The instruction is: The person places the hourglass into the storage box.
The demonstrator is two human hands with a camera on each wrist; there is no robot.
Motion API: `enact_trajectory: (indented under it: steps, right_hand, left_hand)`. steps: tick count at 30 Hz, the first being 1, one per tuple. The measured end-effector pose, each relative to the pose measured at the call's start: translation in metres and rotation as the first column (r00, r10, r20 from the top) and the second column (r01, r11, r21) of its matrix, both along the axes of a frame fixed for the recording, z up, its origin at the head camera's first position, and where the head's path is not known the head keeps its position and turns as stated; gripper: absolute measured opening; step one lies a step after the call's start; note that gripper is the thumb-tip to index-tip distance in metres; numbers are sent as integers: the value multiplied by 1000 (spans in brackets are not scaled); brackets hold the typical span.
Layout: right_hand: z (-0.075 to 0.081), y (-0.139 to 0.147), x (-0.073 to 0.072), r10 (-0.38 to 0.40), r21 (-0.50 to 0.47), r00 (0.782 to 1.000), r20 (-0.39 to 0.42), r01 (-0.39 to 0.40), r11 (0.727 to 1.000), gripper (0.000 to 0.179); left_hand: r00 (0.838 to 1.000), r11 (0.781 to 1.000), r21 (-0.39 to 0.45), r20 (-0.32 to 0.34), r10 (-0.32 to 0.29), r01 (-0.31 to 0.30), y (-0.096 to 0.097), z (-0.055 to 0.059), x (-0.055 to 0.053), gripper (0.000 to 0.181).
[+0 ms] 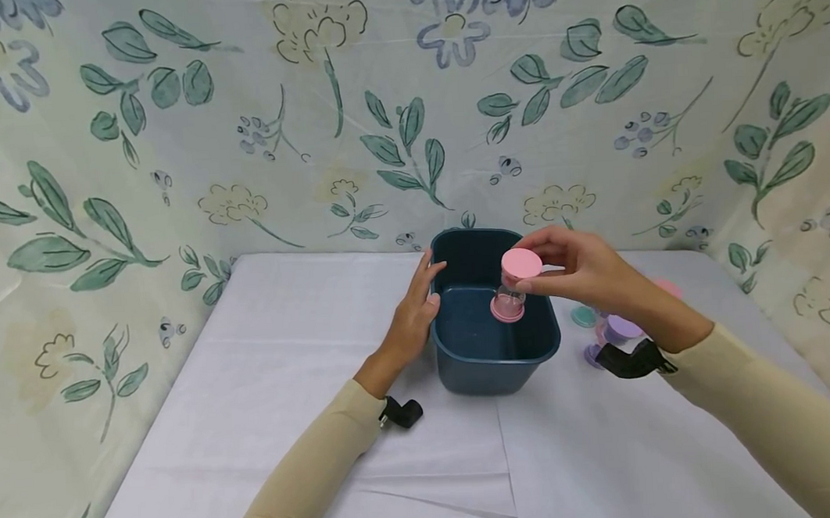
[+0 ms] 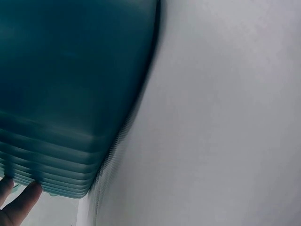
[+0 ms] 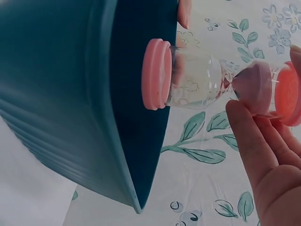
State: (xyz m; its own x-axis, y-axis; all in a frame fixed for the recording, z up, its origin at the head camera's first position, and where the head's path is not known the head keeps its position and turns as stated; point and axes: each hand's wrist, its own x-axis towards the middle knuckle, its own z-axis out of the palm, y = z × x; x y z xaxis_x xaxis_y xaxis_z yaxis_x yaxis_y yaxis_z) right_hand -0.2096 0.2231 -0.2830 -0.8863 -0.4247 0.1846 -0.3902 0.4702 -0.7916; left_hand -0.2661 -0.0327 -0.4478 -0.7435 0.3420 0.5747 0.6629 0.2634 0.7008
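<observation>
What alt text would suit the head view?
A person's right hand holds a pink-capped hourglass at the opening of a dark blue bin, while the left hand touches the bin's side. Purple, pink and teal items are nearby.

Bin (image 1: 491, 376): dark blue, open-topped, upright on white cloth (image 1: 286, 359) | Hourglass (image 3: 207, 84): clear, pink-capped, pink sand in upper bulb, tilted, at bin's opening

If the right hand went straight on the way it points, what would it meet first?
Probably the blue bin's left inner wall, touched first by the hourglass the right hand holds; depth is unclear, and the left hand lies near that line.
</observation>
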Motion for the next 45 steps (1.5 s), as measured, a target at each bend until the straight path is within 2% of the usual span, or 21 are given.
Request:
enact_trajectory:
  steps: [5, 14, 20, 29, 45]
  right_hand:
    - [-6, -5, -2, 30, -20, 999, 15, -29, 999, 46]
    - [-21, -12, -9, 93, -15, 996, -5, -93, 996, 45]
    - [-28, -18, -11, 126, 23, 992, -2, -126, 992, 45]
    - [-38, -28, -12, 126, 99, 992, -25, -123, 987, 43]
    - [-59, -38, -11, 148, 121, 989, -18, -145, 982, 41]
  left_hand:
    - [1000, 1000, -5, -4, 1, -1, 1, 0, 1, 54]
    - [1000, 1000, -17, 4, 8, -8, 1, 1, 2, 57]
    - [1000, 1000, -21, 8, 14, -13, 1, -1, 2, 56]
    - [999, 1000, -22, 32, 8, -8, -1, 1, 2, 56]
    - [998, 999, -39, 57, 14, -12, -2, 4, 5, 55]
